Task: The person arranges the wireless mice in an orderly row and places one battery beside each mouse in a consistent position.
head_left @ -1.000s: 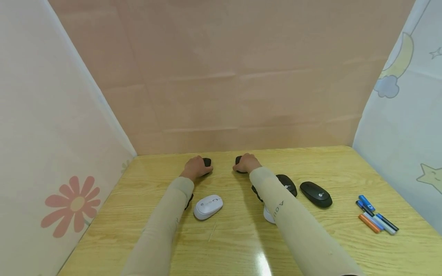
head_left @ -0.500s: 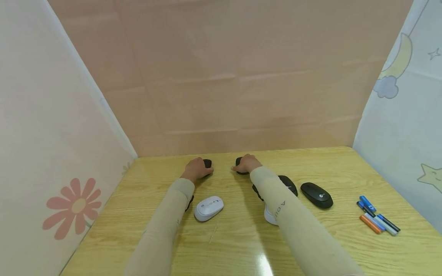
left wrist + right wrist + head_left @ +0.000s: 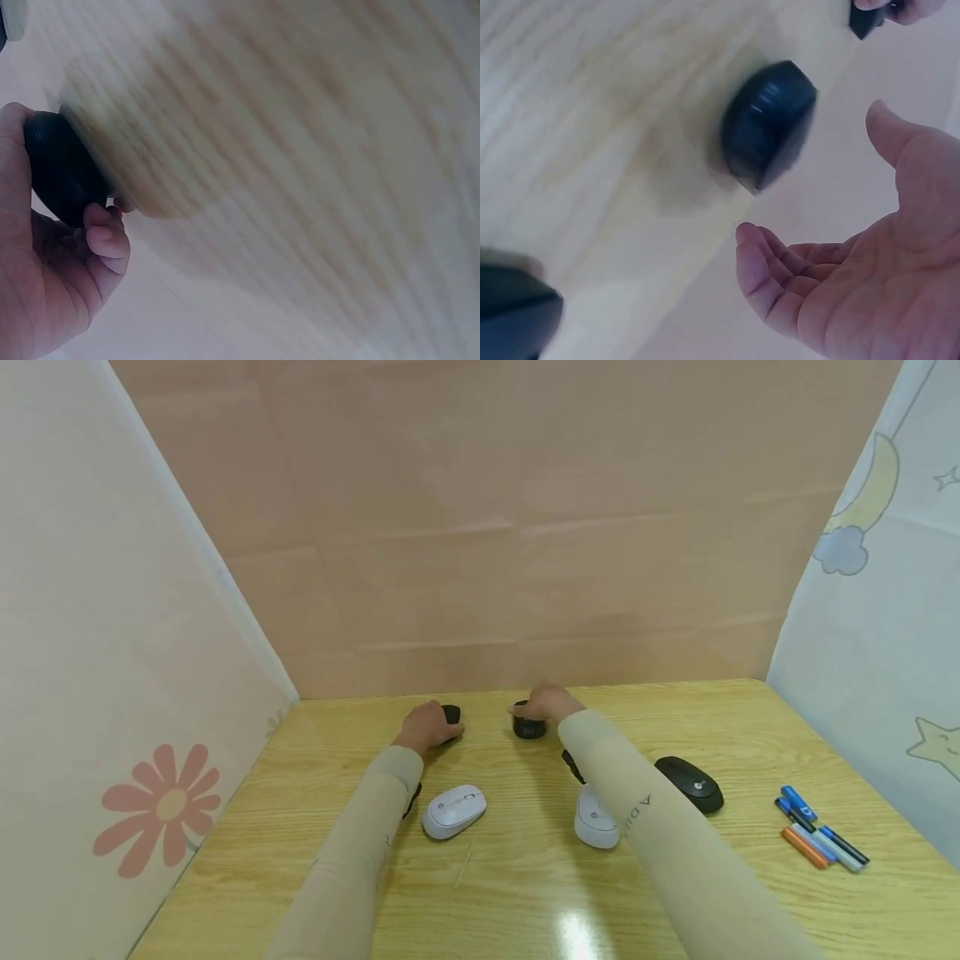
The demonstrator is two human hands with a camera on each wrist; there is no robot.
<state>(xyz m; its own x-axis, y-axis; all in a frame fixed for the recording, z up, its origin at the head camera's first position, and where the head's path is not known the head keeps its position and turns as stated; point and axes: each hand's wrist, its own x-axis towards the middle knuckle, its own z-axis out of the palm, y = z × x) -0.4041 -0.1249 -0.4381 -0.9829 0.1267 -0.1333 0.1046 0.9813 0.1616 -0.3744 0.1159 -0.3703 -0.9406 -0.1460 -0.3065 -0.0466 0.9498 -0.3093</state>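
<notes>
At the table's far side my left hand [image 3: 423,727] holds a black computer mouse [image 3: 452,715]. In the left wrist view, thumb and fingers pinch the sides of that black mouse [image 3: 64,169], close to the wood. My right hand [image 3: 555,702] is just over a second black mouse [image 3: 529,728], overlapping it in the head view. The right wrist view shows the right hand [image 3: 885,277] with thumb and fingers spread apart, and a gap between them and the black mouse [image 3: 769,120] on the table.
Nearer stand a white mouse [image 3: 454,812] on the left and another white mouse [image 3: 597,827] partly under the right sleeve. A black mouse [image 3: 690,783] lies right of that arm, and several markers [image 3: 821,847] lie farther right. Fabric walls [image 3: 517,568] border the table.
My right hand has let go of its black mouse and risen away to the right, leaving more of it visible. The right sleeve now covers another black mouse. My left hand has stayed put.
</notes>
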